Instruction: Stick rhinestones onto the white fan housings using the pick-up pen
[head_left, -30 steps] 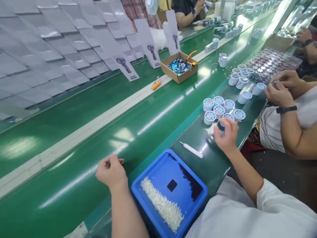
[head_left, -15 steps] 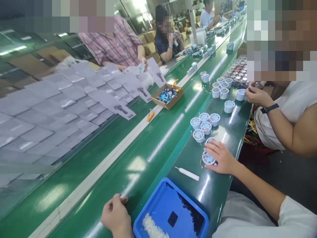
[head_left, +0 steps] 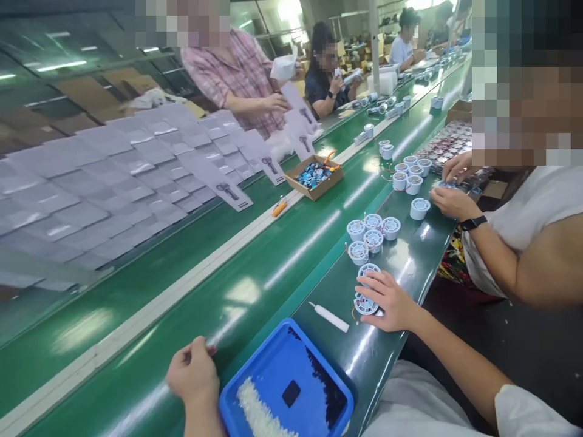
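My right hand (head_left: 387, 301) curves over a light-blue round fan-like housing (head_left: 365, 305) on the green bench, fingers on its top and thumb at its near side. Another such housing (head_left: 368, 271) sits just beyond, partly behind my fingers. Over the green belt my left hand (head_left: 195, 371) is closed, thumb against curled fingers; whatever is in it is hidden. Between my arms lies a blue tray (head_left: 268, 364) with small white pieces (head_left: 259, 413), small black pieces (head_left: 325, 388) and a dark square (head_left: 291, 393). A white pen-like tool (head_left: 331, 318) lies beyond the tray.
Several more housings (head_left: 373, 238) stand along the bench. At right, a co-worker's hands (head_left: 449, 194) hold one. A cardboard box (head_left: 314, 193) of small blue parts and an orange tool (head_left: 279, 209) rest on the belt's pale divider. Overlapping white printed boxes (head_left: 136, 170) line the far side.
The view has shifted. My hands keep nearly the same pose. The co-worker at right now has both hands on a housing, and the person in plaid has a white bag raised.
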Motion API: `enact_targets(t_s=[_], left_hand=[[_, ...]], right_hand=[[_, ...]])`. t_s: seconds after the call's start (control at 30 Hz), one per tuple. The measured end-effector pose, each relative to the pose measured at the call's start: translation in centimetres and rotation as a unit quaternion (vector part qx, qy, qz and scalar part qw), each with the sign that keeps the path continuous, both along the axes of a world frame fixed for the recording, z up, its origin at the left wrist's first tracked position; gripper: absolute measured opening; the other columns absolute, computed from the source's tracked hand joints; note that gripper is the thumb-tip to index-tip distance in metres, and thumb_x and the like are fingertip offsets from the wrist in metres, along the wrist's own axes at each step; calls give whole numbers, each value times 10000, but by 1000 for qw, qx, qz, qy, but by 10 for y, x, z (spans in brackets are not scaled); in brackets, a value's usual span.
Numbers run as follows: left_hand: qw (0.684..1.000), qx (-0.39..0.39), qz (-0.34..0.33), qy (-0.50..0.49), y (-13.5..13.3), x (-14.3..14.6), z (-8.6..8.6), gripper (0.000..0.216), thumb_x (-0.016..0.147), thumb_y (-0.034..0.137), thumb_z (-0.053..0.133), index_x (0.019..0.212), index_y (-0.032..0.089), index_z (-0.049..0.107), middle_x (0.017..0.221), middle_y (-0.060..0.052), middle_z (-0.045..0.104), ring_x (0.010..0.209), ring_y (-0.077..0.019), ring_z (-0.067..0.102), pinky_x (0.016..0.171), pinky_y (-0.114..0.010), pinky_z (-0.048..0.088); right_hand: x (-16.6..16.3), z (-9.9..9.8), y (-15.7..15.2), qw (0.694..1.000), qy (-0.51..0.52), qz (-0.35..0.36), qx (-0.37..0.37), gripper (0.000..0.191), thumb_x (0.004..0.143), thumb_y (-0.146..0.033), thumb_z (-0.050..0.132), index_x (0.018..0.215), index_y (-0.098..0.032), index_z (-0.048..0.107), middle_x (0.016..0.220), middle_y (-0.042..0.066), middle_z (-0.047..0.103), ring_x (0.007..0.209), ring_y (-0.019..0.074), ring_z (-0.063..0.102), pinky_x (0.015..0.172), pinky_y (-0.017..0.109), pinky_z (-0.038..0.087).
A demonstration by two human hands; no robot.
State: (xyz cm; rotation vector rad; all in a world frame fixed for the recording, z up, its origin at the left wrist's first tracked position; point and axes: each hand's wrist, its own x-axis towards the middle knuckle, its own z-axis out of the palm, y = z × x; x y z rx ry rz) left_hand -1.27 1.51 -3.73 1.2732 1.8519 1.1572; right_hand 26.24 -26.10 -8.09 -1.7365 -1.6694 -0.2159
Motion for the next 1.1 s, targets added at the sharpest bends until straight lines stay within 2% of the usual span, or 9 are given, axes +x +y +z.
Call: enact_targets(t_s=[0.23,0.3,0.37,0.5,0.57,0.67,0.77,0.9,1.1], left_hand=[[996,93,9,0,-8,2,36,204,588,384,572,645,190,547,543,23,549,576,-150,547,648,-311,490],[986,156,-45,35,-29,11,60,255,638,430,575,700,184,587,603,-1,590,615,-166,579,661,-320,508],[954,182,-219,98,-60,31,82,298,722,463,571,784,179,638,722,-30,656,672,-169,612,672,-311,528],[694,203,-652,227,-119,94,95,328,910,415,518,1102,198,673,1193,-108,655,1105,-200,620,945,-342,527],[575,231,-737,270,-133,125,84,538,849,476,637,1306,198,572,1390,-140,548,1312,-265,498,1082,-420,448],[485,238,-779,316,-137,157,57,902,722,550,748,1466,186,391,1543,-189,369,1444,-379,317,1161,-565,320],[461,230,-793,326,-135,168,34,774,762,522,723,1403,175,463,1423,-166,525,1419,-399,353,1151,-615,298],[477,262,-783,300,-131,163,17,536,779,477,720,1203,177,591,1143,-102,680,1357,-360,440,1149,-596,312],[496,277,-780,261,-121,149,10,478,761,450,730,1151,205,600,1079,-54,692,1270,-297,518,1152,-535,333]], right_hand=[[6,0,3,1000,6,15,10,553,825,-395,684,1325,-189,572,1334,174,608,1275,367,528,1008,587,494],[7,1,3,999,4,27,17,549,836,-382,673,1337,-190,558,1332,171,607,1262,359,543,1012,578,502],[8,1,2,999,-2,35,21,563,845,-379,669,1359,-192,536,1345,171,588,1270,352,536,1011,556,515],[13,-1,-2,998,-14,19,51,627,849,-458,663,1404,-230,480,1360,178,533,1277,364,520,985,540,534],[16,-1,-6,996,-7,13,85,594,872,-507,604,1389,-242,481,1281,175,565,1180,358,586,937,542,551],[18,0,-12,990,29,-10,141,405,938,-470,462,1250,-230,555,1094,151,626,989,315,659,819,500,581],[14,3,-14,976,70,-86,185,246,963,-332,389,1072,-234,587,935,108,647,845,263,671,720,434,580],[18,19,-4,960,95,-170,199,151,935,-244,431,936,-240,582,802,66,641,722,222,648,649,375,554],[112,104,78,971,65,-192,125,206,944,-297,446,812,-220,584,797,67,637,757,198,601,726,339,517]])
